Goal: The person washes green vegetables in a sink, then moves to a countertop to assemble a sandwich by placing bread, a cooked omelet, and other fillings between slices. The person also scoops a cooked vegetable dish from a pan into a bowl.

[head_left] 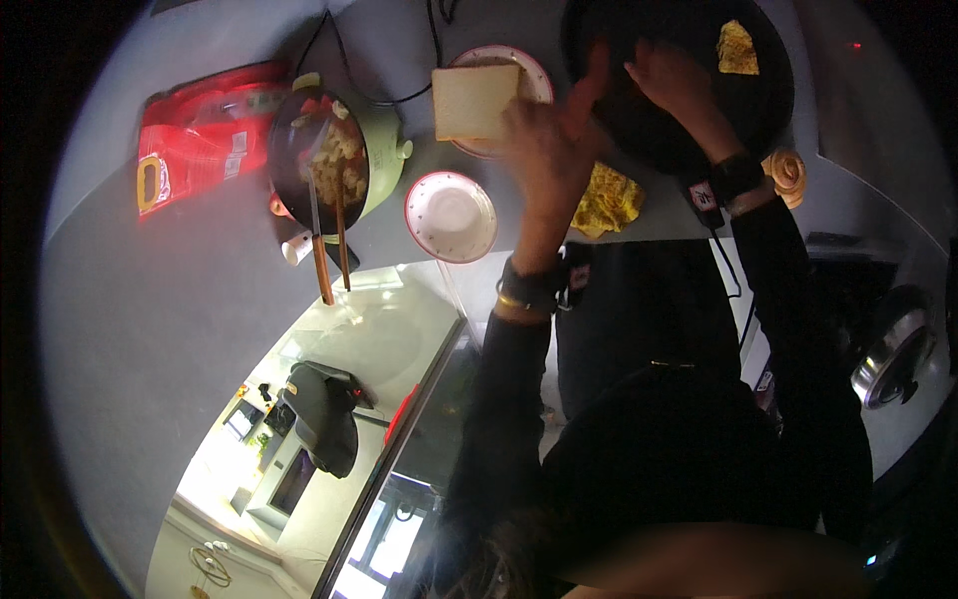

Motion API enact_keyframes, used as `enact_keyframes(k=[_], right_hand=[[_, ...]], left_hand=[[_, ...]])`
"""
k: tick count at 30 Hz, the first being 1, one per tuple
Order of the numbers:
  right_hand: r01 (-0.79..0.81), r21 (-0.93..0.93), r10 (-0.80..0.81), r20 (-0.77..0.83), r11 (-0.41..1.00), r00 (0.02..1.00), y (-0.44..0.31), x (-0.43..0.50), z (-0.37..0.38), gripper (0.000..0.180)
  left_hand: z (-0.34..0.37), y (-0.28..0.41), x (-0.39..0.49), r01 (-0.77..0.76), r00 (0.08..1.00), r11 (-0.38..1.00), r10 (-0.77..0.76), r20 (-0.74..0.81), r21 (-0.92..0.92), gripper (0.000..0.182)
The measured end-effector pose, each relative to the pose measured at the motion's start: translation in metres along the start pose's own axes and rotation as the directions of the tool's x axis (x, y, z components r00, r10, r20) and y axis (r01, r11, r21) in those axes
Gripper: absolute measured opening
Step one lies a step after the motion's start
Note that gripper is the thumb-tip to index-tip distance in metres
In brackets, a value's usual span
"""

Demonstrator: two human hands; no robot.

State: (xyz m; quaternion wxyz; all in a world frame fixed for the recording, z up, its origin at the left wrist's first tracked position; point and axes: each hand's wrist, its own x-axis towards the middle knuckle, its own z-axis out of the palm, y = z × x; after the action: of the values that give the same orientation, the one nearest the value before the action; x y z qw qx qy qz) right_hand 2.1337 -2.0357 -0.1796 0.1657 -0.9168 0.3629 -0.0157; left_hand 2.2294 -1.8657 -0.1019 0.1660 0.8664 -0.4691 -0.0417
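Note:
My left hand [550, 142], partly blurred, is raised between the bread and the round black pan [718, 112], fingers spread. A slice of white bread [475, 101] lies on a red-rimmed plate [539, 75] beside it. My right hand [670, 78] is over the pan, its thumb and fingers partly bent; whether it pinches anything is unclear. A small piece of fried egg [738, 49] lies at the pan's right side. A larger folded piece of fried egg [610, 201] rests near the counter's edge, next to my left wrist.
An empty red-rimmed bowl [450, 217] stands left of my left forearm. Further left, a light green pot [385, 157] holds cut food, with a wooden-handled utensil [322, 269] leaning out. A red package [202, 142] lies beyond it. A coiled bread roll [786, 176] sits by my right wrist.

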Motion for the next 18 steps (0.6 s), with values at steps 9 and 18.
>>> enact_keyframes(k=[9, 18], right_hand=[[-0.043, -0.038, 0.041, -0.051, 0.998, 0.998, -0.008, -0.006, 0.016, 0.025], [-0.167, 0.445, 0.136, 0.100, 0.880, 0.986, -0.057, -0.099, -0.035, 0.028]], left_hand=[[0.034, -0.049, -0.111, 0.266, 0.964, 0.957, -0.266, 0.019, -0.117, 0.022], [0.071, -0.051, -0.126, 0.283, 0.948, 0.958, -0.288, -0.137, -0.054, 0.027]])
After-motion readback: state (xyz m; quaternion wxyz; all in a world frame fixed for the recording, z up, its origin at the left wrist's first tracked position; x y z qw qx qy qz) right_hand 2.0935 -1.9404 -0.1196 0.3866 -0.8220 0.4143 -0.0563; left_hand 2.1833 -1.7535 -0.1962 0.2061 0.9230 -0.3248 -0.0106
